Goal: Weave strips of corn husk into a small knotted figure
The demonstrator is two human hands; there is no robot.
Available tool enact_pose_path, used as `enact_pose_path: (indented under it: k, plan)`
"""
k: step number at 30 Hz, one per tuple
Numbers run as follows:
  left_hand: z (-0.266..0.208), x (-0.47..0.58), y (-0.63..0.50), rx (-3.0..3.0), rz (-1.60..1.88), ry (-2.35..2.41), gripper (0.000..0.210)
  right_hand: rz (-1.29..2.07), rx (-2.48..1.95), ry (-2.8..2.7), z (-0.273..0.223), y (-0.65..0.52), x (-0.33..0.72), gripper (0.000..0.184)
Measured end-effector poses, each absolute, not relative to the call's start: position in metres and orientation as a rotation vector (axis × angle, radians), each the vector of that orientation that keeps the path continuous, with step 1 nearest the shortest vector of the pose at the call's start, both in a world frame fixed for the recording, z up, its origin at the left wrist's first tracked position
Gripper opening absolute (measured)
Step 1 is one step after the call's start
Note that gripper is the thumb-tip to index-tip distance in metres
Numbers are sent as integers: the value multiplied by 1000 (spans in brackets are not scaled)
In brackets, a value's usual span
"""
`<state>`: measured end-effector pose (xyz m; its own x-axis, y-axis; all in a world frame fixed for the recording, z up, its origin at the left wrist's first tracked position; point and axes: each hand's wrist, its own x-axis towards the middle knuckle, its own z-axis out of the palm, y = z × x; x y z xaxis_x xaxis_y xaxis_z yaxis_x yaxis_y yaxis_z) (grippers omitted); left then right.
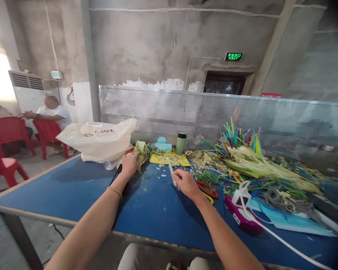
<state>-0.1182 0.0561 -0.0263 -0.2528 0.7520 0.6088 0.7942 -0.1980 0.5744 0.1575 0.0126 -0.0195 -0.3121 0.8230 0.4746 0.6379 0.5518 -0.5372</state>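
Observation:
At the left of centre, my left hand (130,164) is closed against a bunch of pale green husk leaves (141,153), its fingertips partly hidden. My right hand (186,182) pinches a thin pale strip (171,167) that points up and away over the blue table (154,210). Just beyond the strip lies a yellow sheet (154,159) strewn with plant scraps. Small white bits are scattered between my hands.
A large plastic bag (101,142) stands left. Behind are a green bottle (181,144), a light blue container (163,146) and a perforated metal screen (152,108). Right lie red-handled scissors (210,190), husks (250,165), cords (281,198) and a purple power strip (243,217). People sit far left.

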Motion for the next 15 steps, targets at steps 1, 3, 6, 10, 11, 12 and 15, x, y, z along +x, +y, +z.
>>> enact_pose_path:
  k: [1, 3, 6, 10, 11, 12, 15]
  plan:
    - [-25, -120, 58, -1901, -1558, -1936, 28, 347, -1165, -2063, -20, 12, 157, 24]
    - [-21, -126, 61, -1878, -1665, -1909, 29, 386, -1155, -2071, -21, 11, 157, 25]
    - [-13, -134, 63, -1805, -1933, -1835, 35, 433, -1150, -2088, -23, 9, 154, 25]
    - [-1, -140, 58, -1521, -3062, -1391, 33, 490, -1124, -2128, -27, 6, 149, 26]
    - [2, -141, 56, -1418, -3305, -1246, 31, 503, -1116, -2131, -28, 6, 149, 26]
    - [5, -143, 54, -1340, -3462, -1143, 29, 520, -1115, -2125, -28, 6, 150, 26]
    - [10, -147, 49, -1295, -3703, -870, 22, 631, -1154, -2010, -28, 12, 156, 25]
